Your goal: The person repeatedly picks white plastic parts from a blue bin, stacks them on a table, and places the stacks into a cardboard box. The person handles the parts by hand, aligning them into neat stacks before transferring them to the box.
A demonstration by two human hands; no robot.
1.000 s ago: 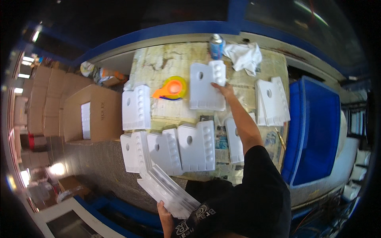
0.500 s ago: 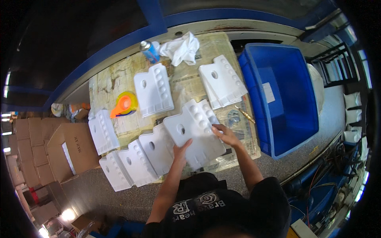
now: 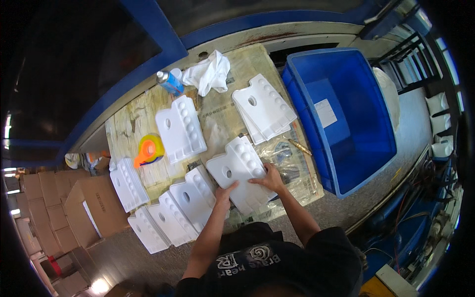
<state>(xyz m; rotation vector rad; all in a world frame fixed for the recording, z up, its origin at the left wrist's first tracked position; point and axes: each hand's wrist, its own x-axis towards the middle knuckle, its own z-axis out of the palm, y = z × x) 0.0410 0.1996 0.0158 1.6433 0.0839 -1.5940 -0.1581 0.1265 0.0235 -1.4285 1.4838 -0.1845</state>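
White plastic paint palettes, each with a thumb hole and a row of round wells, lie on the worktable. Near its front edge, I hold a paint palette point(image 3: 232, 167) between both hands. My left hand point(image 3: 224, 196) grips its lower left edge, thumb on top. My right hand point(image 3: 268, 179) closes on its right edge, thumb over the face and fingers hidden. How many palettes are in this grip I cannot tell. Left of it, a row of palette stacks point(image 3: 193, 198) runs along the front edge. Farther back are another stack point(image 3: 179, 131) and a skewed pile point(image 3: 262, 106).
An orange and yellow tape roll point(image 3: 149, 150), a blue spray can point(image 3: 169, 83) and a white cloth point(image 3: 210, 73) are on the worktable point(image 3: 133, 116). A large blue bin point(image 3: 363, 143) stands to its right. Left are cardboard boxes point(image 3: 96, 210). A pen-like tool point(image 3: 300, 146) lies near the bin.
The two palettes that were offset in my hands now line up as one. My right hand has moved slightly left and down along the edge. The whole view has shifted a little.
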